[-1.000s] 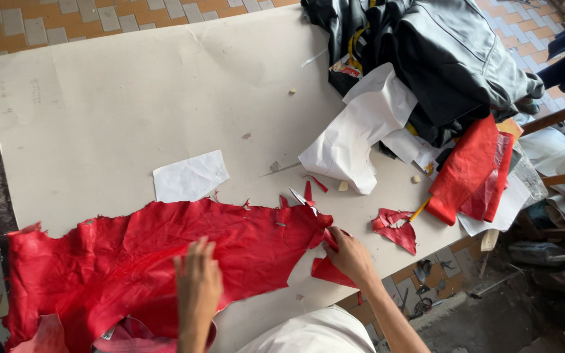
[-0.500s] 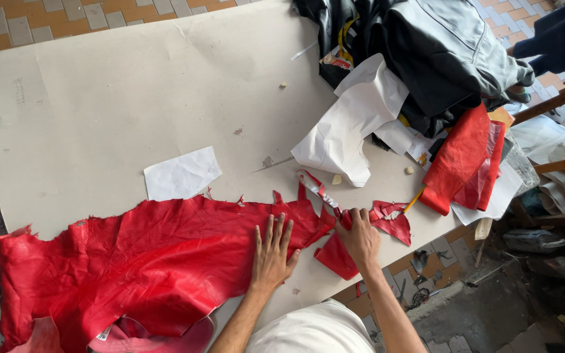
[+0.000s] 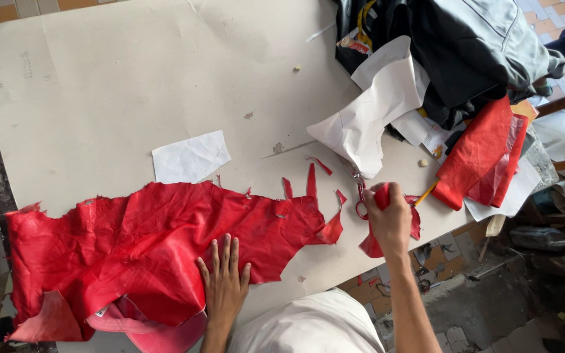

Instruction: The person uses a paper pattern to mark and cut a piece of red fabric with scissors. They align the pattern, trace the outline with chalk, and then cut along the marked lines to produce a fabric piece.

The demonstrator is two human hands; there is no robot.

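My left hand (image 3: 225, 282) now lies flat on the red leather sheet (image 3: 158, 245), lower than a moment ago, pinning it to the table (image 3: 99, 85). My right hand (image 3: 389, 219) has closed around a red offcut (image 3: 373, 245), scissors (image 3: 359, 196) seemingly beside it.

Red leather hide (image 3: 152, 242) looks smooth with a slight sheen, edges ragged. Counter (image 3: 99, 85) is matt off-white board, scuffed; white paper piece (image 3: 189, 157) is matt. Scissors (image 3: 359, 195) are metal with red plastic handles.
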